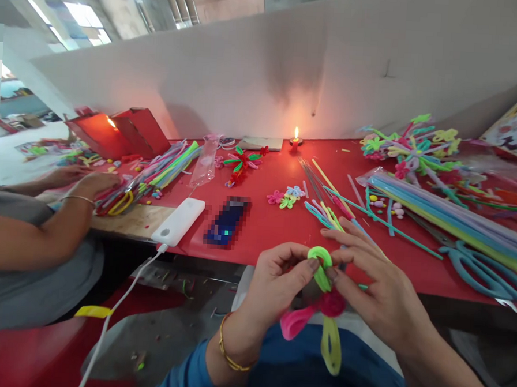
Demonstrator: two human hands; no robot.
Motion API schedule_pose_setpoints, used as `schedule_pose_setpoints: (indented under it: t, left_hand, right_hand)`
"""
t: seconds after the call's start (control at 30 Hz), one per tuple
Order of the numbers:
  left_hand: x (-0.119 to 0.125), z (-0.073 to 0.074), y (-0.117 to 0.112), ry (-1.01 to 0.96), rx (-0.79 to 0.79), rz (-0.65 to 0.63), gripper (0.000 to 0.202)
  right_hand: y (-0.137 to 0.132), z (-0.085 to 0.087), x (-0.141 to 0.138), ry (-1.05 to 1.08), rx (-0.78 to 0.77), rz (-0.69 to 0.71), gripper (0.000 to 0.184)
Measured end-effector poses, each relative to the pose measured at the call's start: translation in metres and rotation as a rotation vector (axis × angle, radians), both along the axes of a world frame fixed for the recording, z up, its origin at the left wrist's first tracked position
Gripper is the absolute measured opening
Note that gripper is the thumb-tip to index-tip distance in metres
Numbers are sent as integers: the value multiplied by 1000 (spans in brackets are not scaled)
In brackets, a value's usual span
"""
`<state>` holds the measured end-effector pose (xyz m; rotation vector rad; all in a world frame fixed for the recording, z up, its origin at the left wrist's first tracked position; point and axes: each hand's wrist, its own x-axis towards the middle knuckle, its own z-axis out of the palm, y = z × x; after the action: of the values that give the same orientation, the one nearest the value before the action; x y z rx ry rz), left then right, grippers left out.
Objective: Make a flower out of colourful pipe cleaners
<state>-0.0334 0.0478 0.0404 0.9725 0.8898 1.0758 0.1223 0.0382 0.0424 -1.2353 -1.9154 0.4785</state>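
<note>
Head: loop [320,257] between left grip [276,282], right grip [377,287]

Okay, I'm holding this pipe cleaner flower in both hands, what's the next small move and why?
Probably press the base of the green loop tighter against the pink centre. Your left hand and right hand both pinch that loop, while the pink loop and yellow-green loop hang below looking formed, so the green one seems to be the petal needing fixing in place.

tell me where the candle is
In the head view the lit candle stands centre-back on the red table, by the wall, right of a flat card.
</note>
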Motion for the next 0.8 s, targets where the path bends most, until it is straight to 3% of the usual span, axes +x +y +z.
schedule_pose_setpoints:
  t: [0.3,0.67,0.8]
  left_hand:
    - [10,10,-11,-77,28,-46,13]
    - [8,13,-18,-57,15,-116,18]
    - [10,13,-20,-58,-7,-140,19]
  right_hand:
    - [-17,4,8,398,-338,139,13]
    - [-22,9,2,361,-234,75,12]
    - [-25,11,0,378,-224,41,4]
